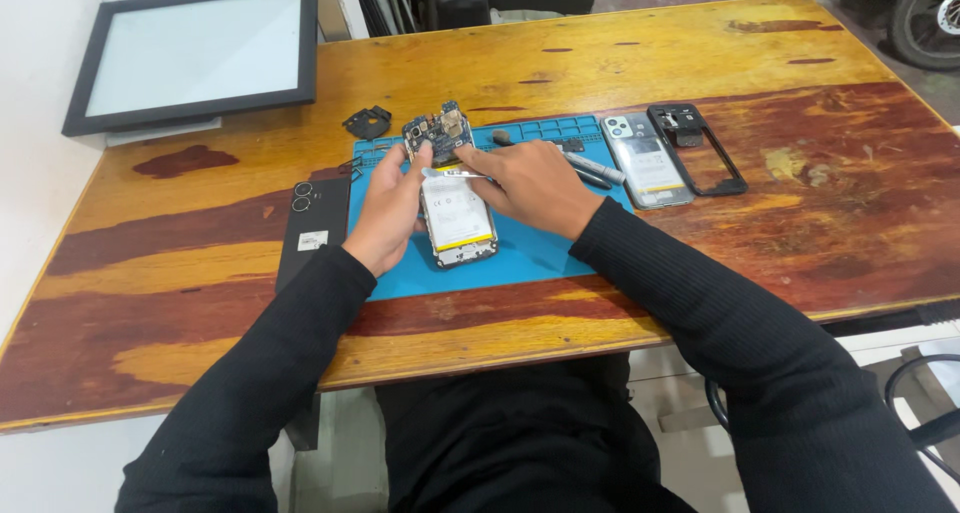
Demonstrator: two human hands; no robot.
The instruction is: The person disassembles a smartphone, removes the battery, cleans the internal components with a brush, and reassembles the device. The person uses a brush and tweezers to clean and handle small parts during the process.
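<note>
The opened phone (458, 218) lies face down on the blue work mat (530, 253), its battery exposed and its circuit board (440, 133) at the far end. Your left hand (390, 208) grips the phone's left edge, thumb raised against the circuit board. Your right hand (535, 183) is closed on thin metal tweezers (452, 174), tips over the phone's upper section. Just right of the mat's far corner lie a second opened phone (645, 158) and a black frame (700, 148). A black back cover (312, 228) rests left of the mat on the wooden table (700, 43).
</note>
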